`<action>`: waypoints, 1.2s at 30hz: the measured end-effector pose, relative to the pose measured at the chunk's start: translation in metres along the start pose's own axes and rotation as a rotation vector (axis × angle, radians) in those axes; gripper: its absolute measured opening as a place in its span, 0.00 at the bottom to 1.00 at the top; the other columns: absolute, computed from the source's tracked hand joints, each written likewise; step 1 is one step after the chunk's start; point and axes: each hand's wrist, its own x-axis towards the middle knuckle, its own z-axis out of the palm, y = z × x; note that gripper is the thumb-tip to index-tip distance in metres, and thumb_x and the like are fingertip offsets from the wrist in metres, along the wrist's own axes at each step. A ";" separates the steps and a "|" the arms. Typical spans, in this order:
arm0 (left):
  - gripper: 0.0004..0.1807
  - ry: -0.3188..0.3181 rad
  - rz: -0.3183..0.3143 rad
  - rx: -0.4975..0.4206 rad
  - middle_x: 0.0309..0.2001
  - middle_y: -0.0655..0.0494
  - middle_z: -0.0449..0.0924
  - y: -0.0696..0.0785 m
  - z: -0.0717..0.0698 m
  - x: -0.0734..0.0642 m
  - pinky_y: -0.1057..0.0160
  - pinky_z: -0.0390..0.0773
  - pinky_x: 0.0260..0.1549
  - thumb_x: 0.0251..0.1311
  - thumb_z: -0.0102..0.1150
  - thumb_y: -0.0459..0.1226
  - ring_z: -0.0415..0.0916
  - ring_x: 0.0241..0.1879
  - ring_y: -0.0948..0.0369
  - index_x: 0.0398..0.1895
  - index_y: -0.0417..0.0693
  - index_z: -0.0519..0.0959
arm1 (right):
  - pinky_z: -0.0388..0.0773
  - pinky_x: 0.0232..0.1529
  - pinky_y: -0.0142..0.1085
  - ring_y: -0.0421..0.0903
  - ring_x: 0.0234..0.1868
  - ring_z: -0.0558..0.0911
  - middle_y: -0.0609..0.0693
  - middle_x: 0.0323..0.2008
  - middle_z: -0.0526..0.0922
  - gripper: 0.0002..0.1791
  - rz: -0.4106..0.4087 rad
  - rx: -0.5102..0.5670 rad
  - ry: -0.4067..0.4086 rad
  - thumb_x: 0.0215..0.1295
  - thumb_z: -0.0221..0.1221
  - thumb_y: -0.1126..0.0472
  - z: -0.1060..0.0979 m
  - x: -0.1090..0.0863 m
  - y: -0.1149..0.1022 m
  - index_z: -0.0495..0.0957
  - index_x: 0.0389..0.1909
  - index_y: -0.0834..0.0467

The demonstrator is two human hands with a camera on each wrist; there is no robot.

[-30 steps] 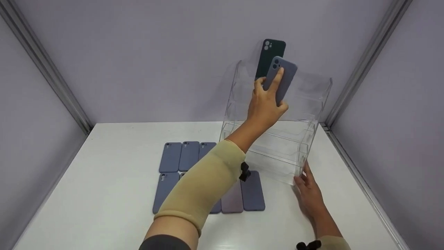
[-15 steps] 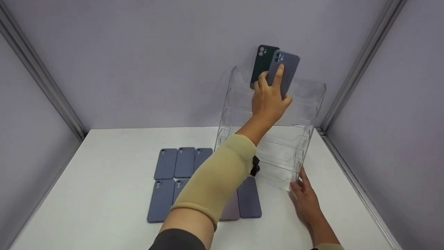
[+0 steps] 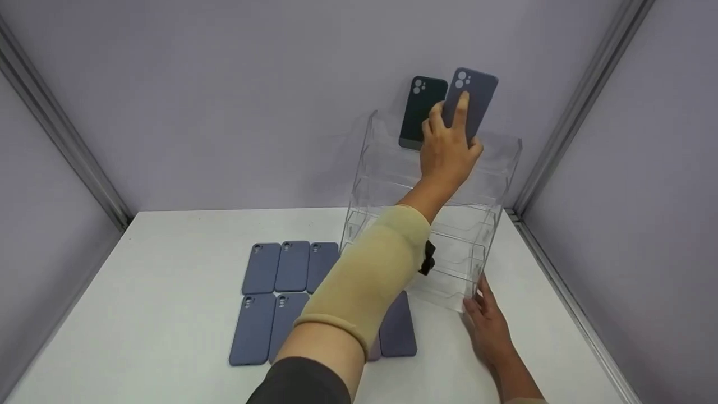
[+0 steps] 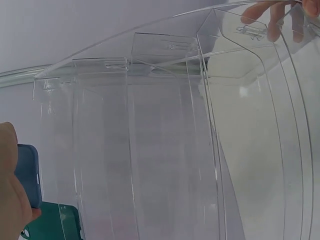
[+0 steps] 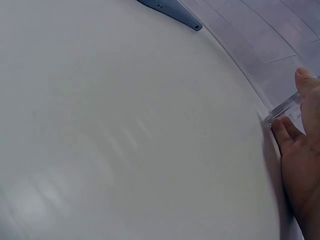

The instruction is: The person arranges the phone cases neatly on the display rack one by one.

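My left hand point(image 3: 449, 148) grips a blue-grey phone case point(image 3: 481, 92) over the top tier of a clear acrylic display stand point(image 3: 387, 163). The index finger lies along the back of the case, just below its camera cutouts. Left of it, a dark green phone case point(image 3: 420, 112) stands in the top tier, its lower edge seen through the clear front. In the left wrist view the held case shows only in part beside my fingers. Down at the stand's lower right front corner, my right hand point(image 3: 491, 331) holds the side panel between thumb and fingers.
Two rows of blue-grey phone cases point(image 3: 251, 331) lie flat on the white table point(image 3: 151, 314), left of the stand. My left forearm hides several of them, and most of a purplish one point(image 3: 374, 350). Walls point(image 3: 252, 112) enclose the table at the back and sides.
My left hand has carried the blue-grey case up and to the right, so it no longer overlaps the green one. The right hand keeps its hold on the stand; the head view has shifted slightly.
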 end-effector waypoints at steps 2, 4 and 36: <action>0.47 0.005 -0.002 -0.007 0.82 0.49 0.57 0.002 0.001 0.002 0.65 0.86 0.53 0.73 0.65 0.55 0.68 0.74 0.53 0.87 0.74 0.49 | 0.60 0.83 0.62 0.61 0.88 0.55 0.44 0.91 0.44 0.41 0.008 0.022 -0.004 0.87 0.51 0.46 0.002 0.000 0.000 0.36 0.82 0.13; 0.46 0.005 -0.003 -0.012 0.82 0.48 0.56 0.004 0.003 0.005 0.65 0.85 0.57 0.73 0.65 0.55 0.68 0.75 0.53 0.87 0.73 0.49 | 0.61 0.82 0.62 0.62 0.89 0.55 0.45 0.91 0.44 0.41 0.016 0.038 -0.002 0.87 0.51 0.46 0.003 -0.001 0.001 0.36 0.82 0.12; 0.48 -0.143 -0.076 0.108 0.82 0.48 0.60 0.014 0.015 0.003 0.63 0.80 0.65 0.72 0.64 0.60 0.71 0.71 0.55 0.89 0.78 0.49 | 0.62 0.82 0.62 0.60 0.88 0.57 0.47 0.90 0.48 0.40 0.006 -0.041 -0.009 0.86 0.50 0.39 0.001 -0.017 -0.009 0.35 0.82 0.12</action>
